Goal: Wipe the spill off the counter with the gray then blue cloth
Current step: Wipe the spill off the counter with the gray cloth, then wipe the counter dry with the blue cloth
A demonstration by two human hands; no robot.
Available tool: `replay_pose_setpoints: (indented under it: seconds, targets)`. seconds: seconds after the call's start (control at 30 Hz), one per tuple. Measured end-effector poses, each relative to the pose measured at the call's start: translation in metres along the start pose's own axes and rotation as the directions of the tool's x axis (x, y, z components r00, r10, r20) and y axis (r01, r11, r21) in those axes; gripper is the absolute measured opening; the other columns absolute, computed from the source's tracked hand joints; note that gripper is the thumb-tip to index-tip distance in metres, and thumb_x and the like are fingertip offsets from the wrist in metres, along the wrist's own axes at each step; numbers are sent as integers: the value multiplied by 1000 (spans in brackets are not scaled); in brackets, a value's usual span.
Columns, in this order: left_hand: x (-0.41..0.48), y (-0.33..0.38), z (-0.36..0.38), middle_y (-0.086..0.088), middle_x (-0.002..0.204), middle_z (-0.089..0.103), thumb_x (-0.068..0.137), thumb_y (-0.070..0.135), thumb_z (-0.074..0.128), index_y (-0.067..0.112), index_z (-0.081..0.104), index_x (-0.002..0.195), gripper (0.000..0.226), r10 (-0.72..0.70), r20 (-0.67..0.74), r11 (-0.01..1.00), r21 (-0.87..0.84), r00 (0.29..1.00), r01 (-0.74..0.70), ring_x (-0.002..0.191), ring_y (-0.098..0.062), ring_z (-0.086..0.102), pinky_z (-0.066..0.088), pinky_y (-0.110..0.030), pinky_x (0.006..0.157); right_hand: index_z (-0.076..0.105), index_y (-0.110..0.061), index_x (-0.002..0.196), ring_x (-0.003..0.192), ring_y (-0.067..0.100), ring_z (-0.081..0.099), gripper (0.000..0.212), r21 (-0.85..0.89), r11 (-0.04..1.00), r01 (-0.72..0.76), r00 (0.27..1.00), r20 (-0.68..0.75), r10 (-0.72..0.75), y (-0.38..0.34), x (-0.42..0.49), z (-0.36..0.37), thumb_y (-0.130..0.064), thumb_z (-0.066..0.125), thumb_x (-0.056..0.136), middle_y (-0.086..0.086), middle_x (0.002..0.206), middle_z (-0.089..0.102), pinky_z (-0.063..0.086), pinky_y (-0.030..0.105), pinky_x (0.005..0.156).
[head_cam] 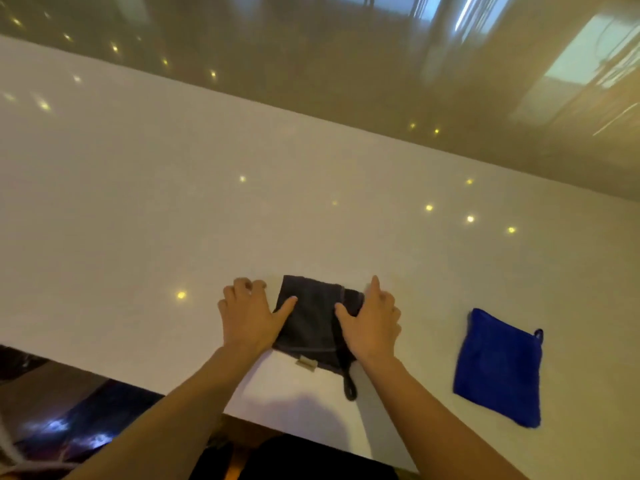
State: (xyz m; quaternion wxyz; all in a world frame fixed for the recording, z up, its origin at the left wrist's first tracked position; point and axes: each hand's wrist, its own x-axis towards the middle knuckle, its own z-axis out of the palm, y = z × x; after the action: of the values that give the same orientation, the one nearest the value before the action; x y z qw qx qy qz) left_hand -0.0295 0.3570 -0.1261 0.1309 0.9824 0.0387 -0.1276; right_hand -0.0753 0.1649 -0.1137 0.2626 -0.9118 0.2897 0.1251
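Observation:
A folded gray cloth (313, 323) lies flat on the white counter (138, 209), close to its front edge, with a loop and a tag hanging toward me. My left hand (247, 315) sits at its left edge, thumb on top of the cloth and fingers curled on the counter beside it. On the right edge rests my right hand (372, 322), thumb on the cloth and index finger pointing forward. A folded blue cloth (498, 367) lies apart to the right, untouched. No spill stands out on the glossy surface.
The counter stretches wide to the left and far side, dotted with reflected ceiling lights. Behind it rises a glossy beige wall panel (311, 64). The counter's front edge (114, 375) runs diagonally at lower left, with dark floor below.

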Motion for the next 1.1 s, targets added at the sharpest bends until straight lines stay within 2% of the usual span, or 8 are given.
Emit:
replay_pose_setpoints:
  seconds: [0.17, 0.23, 0.33, 0.53, 0.63, 0.83, 0.97, 1.1]
  targets:
    - [0, 56, -4, -8, 104, 59, 92, 43, 52, 17, 53, 99, 28, -6, 202, 985, -169, 979, 41, 104, -35, 53, 42, -40, 83, 61, -7, 100, 80, 26, 58, 12, 364, 892, -267, 954, 232, 191, 2, -6, -7, -13, 64, 90, 14, 97, 66, 47, 33, 69]
    - [4, 79, -10, -3, 79, 53, 95, 29, 54, 20, 39, 81, 22, 92, 204, 917, -400, 975, -2, 82, -31, 53, 40, -31, 63, 56, -10, 74, 74, 32, 62, 16, 552, 768, -325, 937, 294, 186, 3, -3, -22, -4, 60, 89, 13, 82, 63, 53, 40, 70]
    - [6, 119, -19, -4, 71, 43, 96, 17, 53, 18, 32, 75, 30, 185, 187, 818, -574, 965, -45, 68, -25, 43, 33, -32, 57, 65, -7, 95, 98, 40, 69, 9, 763, 531, -368, 927, 348, 142, 16, 0, -59, -7, 57, 94, 20, 103, 71, 59, 55, 89]
    - [-2, 255, -40, -16, 99, 68, 96, 27, 59, 12, 54, 92, 17, 336, 446, 344, -878, 830, 333, 89, -31, 66, 59, -42, 70, 63, -11, 118, 107, 37, 68, 19, 951, -23, -309, 942, 309, 133, 102, 38, -166, -18, 54, 102, 22, 117, 70, 59, 50, 93]
    - [-7, 334, -29, -12, 107, 73, 94, 31, 61, 16, 61, 104, 18, 408, 447, 232, -894, 796, 383, 97, -31, 71, 61, -39, 66, 64, -15, 121, 111, 38, 69, 22, 961, -154, -229, 954, 253, 159, 154, 63, -218, -21, 55, 102, 21, 119, 72, 62, 49, 86]
    - [2, 414, 48, -11, 122, 62, 94, 30, 63, 18, 53, 116, 27, 262, 395, 408, -872, 880, 270, 98, -23, 64, 57, -32, 77, 66, -18, 114, 106, 32, 69, 17, 980, -78, -183, 948, 196, 252, 241, 121, -253, -21, 54, 103, 12, 110, 75, 60, 44, 83]
    - [0, 403, 78, -11, 126, 59, 85, 20, 74, 12, 47, 129, 52, 238, 307, 713, -700, 921, 49, 100, -21, 61, 51, -22, 79, 57, -14, 130, 102, 26, 66, 31, 907, 330, -261, 917, 126, 379, 276, 134, -237, -12, 57, 100, 11, 118, 67, 56, 37, 81]
    - [-48, 353, 89, -8, 114, 63, 78, 60, 69, 13, 57, 115, 61, 211, 235, 917, -385, 949, -108, 99, -22, 63, 52, -31, 81, 56, -15, 121, 89, 17, 61, 30, 666, 650, -365, 859, -29, 511, 292, 80, -191, -25, 68, 96, 6, 116, 66, 48, 26, 74]
